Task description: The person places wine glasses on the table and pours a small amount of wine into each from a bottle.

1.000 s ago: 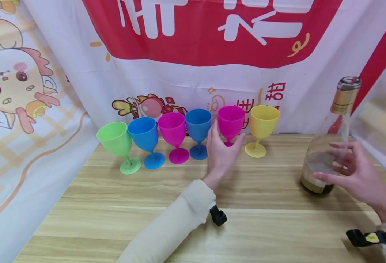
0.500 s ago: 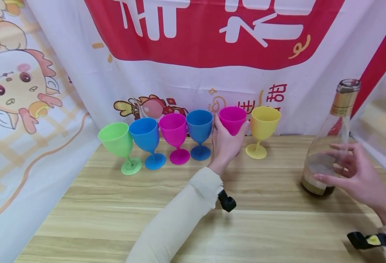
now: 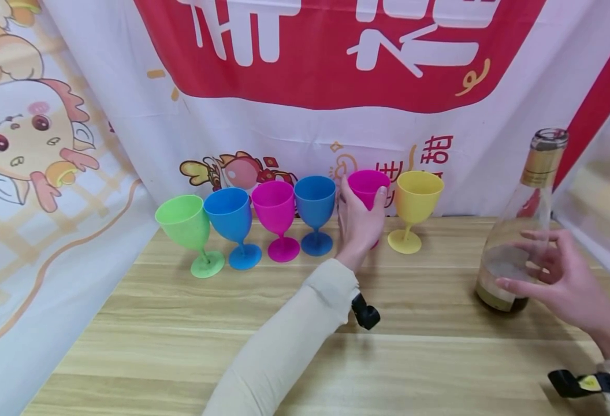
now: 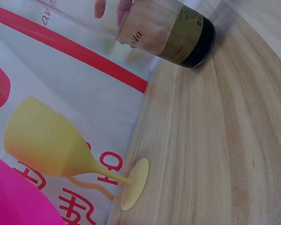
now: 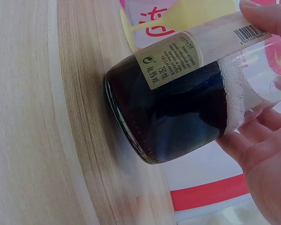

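Note:
My left hand [image 3: 361,222] grips the bowl of a pink goblet [image 3: 368,182], thumb on its right side; the hand hides most of its stem and foot. In the left wrist view only part of that pink goblet [image 4: 18,197] shows, at the lower left corner. Just right of it a yellow goblet [image 3: 418,197] stands upright. My right hand [image 3: 570,286] holds a clear glass bottle [image 3: 508,254] around its body, the base on the table. Dark liquid with froth on top fills the lower part of the bottle [image 5: 178,103] in the right wrist view.
To the left of my left hand stand a blue goblet [image 3: 315,199], another pink goblet [image 3: 275,205], a second blue goblet [image 3: 229,212] and a green goblet [image 3: 184,222], in a row. Behind the wooden table [image 3: 180,358] hangs a printed cloth [image 3: 284,133].
My left hand has come around the pink goblet, its thumb moving up onto the bowl, and the forearm has shifted right. The right hand and bottle stay in place.

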A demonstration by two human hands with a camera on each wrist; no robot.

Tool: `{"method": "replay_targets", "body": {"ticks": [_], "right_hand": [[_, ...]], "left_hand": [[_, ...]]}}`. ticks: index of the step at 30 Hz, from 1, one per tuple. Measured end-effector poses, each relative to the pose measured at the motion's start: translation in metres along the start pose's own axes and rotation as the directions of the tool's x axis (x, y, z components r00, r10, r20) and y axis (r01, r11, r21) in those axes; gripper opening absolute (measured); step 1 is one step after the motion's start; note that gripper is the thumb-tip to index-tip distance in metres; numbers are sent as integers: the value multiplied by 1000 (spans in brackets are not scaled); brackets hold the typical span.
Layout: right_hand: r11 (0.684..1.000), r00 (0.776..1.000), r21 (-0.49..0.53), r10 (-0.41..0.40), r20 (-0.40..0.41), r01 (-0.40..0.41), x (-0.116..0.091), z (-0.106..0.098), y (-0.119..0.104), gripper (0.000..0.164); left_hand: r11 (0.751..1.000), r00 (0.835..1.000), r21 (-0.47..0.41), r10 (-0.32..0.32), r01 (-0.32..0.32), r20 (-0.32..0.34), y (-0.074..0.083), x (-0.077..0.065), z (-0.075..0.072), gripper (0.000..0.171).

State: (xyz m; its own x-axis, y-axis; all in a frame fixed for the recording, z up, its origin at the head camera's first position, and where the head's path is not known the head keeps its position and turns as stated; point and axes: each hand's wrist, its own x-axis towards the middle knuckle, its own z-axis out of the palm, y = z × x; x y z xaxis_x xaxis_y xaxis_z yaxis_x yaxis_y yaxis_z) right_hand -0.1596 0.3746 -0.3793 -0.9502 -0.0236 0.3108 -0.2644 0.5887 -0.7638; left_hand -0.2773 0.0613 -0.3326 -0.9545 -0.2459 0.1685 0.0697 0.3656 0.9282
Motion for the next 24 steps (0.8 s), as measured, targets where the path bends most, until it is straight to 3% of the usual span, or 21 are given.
{"method": "replay_targets", "body": {"ticks": [18, 24], "right_hand": [[1000, 1000, 6, -25, -17, 25, 0, 2, -1, 83], [1000, 1000, -9, -20, -5, 20, 1, 3, -3, 85]], "left_hand": [[992, 996, 89, 87, -89, 31, -3, -19, -15, 90], [992, 992, 56, 112, -115, 55, -8, -25, -24, 86]]}}
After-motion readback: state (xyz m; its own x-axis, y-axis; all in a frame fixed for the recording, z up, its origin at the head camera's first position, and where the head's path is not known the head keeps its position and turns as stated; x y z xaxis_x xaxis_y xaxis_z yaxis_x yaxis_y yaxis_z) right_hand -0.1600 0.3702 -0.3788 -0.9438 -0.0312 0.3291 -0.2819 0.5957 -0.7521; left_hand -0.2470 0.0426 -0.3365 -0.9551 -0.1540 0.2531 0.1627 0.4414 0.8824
